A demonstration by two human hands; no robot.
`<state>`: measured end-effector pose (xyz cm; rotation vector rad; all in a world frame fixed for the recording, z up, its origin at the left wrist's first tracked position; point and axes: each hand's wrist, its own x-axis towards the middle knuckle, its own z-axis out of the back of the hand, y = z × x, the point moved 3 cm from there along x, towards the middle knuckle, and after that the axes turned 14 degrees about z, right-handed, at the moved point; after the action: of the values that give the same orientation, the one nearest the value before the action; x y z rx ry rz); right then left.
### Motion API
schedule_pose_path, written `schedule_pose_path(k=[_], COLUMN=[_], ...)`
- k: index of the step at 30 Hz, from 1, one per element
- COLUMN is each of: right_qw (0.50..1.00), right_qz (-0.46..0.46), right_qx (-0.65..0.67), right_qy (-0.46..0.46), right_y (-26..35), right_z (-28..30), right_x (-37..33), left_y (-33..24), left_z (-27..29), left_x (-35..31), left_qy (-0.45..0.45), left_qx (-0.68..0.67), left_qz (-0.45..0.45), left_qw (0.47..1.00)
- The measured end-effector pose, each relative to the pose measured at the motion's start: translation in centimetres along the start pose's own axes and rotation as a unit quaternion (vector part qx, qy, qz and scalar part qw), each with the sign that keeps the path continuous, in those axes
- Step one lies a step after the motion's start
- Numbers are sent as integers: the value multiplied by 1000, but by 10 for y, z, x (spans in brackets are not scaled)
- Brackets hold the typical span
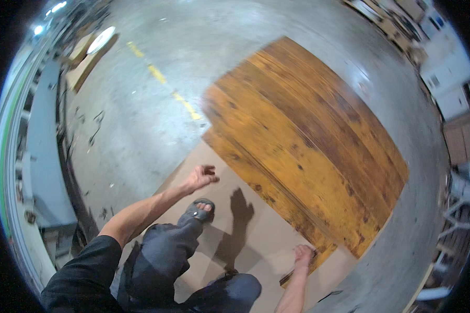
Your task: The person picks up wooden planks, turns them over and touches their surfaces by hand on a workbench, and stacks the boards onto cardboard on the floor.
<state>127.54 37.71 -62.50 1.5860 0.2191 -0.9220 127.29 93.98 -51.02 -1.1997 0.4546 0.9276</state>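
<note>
The right hand (303, 255) is resting at the near edge of a large wooden panel (308, 130), just where a short wooden piece (324, 256) is sticking out. Its fingers are partly hiding behind the hand itself, so I cannot tell if they are gripping the wood or only touching it. How this short piece is meeting the panel is also hard to see, perhaps because the hand is covering the joint. The right forearm is being cut by the lower border of the view.

The left hand (202, 178) is hovering in the air, half open, with loosely bending fingers that are looking blurred. Below both hands, a beige sheet (269, 229) is lying on the floor, and the panel is covering part of it. Just below the left hand, a foot in a dark sandal (197, 211) is standing; to its right, a hand-shaped shadow is falling on the sheet. The panel is spreading away beyond both hands, its far corner blurring. Well beyond the left hand, a broken yellow line (156, 74) is crossing the grey floor (156, 122).
</note>
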Motion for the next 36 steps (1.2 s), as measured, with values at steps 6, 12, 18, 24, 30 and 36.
schedule_pose_path(k=[6, 12, 18, 24, 30, 36], right_qw=[778, 796, 766, 696, 664, 616], right_qz=[142, 59, -14, -24, -17, 114], right_qx=[-383, -328, -359, -432, -314, -248], right_qy=[478, 506, 533, 573, 678, 739], right_y=[12, 91, 165, 164, 153, 85], right_z=[-99, -49, -3, 91, 82, 122], right_x=[-220, -389, -484, -461, -577, -701], left_y=[109, 175, 198, 154, 180, 424], left_z=[107, 75, -8, -26, -8, -41], left_x=[-246, -522, -750, -885, -1077, -1227], left_qy=[-138, -165, -272, -315, -611, -804], left_qx=[-68, -397, -335, -486, -344, -291], left_qz=[221, 280, 378, 195, 60, 140], left_qw=[963, 858, 819, 791, 710, 500])
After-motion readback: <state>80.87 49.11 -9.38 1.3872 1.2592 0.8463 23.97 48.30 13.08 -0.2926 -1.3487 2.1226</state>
